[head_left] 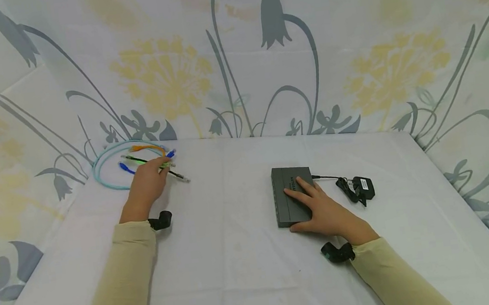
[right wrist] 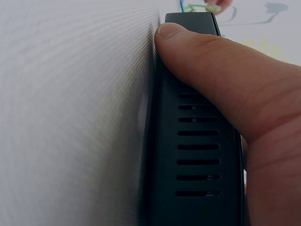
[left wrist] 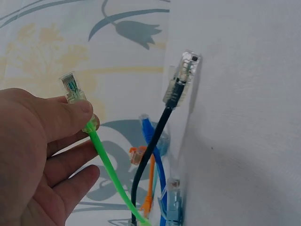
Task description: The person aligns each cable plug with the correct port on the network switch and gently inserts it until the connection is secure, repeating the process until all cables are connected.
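Pinching the green cable (left wrist: pixel 107 161) by its clear plug (left wrist: pixel 71 86) between thumb and index finger of the left hand (head_left: pixel 146 184), over the far left of the bench (head_left: pixel 233 254). Just beside it, the black cable (left wrist: pixel 162 123), with one end toward the near right. Around these, the blue cable (head_left: pixel 126 168), the orange cable (head_left: pixel 146 147) and the coiled pale-blue cable (head_left: pixel 98 172). Resting the right hand (head_left: pixel 325 211), fingers spread, on top of the grey box (head_left: pixel 280 198), right of the middle, with thumb against its near, vented side. Right of the box, on a black cord (head_left: pixel 344 189), the adapter (head_left: pixel 365 186). Beyond the far edge, flowered cloth (head_left: pixel 244 72).
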Available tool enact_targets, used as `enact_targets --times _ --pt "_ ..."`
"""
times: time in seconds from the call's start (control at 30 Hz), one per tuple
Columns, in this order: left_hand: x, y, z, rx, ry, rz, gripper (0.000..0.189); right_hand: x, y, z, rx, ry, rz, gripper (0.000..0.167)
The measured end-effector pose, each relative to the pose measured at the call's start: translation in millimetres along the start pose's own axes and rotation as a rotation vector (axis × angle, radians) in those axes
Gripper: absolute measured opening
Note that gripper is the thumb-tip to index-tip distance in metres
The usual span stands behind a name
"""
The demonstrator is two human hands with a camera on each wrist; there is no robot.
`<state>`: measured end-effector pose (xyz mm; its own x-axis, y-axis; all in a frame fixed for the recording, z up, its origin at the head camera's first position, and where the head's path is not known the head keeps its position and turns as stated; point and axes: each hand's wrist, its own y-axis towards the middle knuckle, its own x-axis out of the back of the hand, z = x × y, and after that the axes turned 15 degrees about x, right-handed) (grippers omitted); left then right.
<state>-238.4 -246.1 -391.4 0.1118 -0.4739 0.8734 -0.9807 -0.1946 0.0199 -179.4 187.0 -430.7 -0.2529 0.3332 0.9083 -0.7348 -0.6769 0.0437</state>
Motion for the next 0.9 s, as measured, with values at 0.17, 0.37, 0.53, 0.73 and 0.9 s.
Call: enact_targets --times 0.17,0.37,0.53,0.73,0.9 --pt "6.5 -1.3 -2.1 -0.003 -0.043 -0.046 0.035 1 0.4 -1 0.003 0.005 -0.005 0.089" --pt "13.8 -3.9 -0.8 -0.011 -0.067 -0.090 0.036 0 0.4 -3 0.003 0.004 -0.002 0.090" --pt "20.0 -6.2 0.4 -0.009 -0.092 -0.127 0.036 0 0.2 -2 -0.001 -0.001 0.002 0.090" --pt "28.5 -9.1 0.7 -0.038 -0.119 -0.227 0.033 0 0.7 -1 0.000 -0.005 0.001 0.090" --pt "35.1 -13.2 0.5 -0.027 -0.115 -0.238 0.034 1 0.1 0 -0.003 0.001 0.008 0.090"
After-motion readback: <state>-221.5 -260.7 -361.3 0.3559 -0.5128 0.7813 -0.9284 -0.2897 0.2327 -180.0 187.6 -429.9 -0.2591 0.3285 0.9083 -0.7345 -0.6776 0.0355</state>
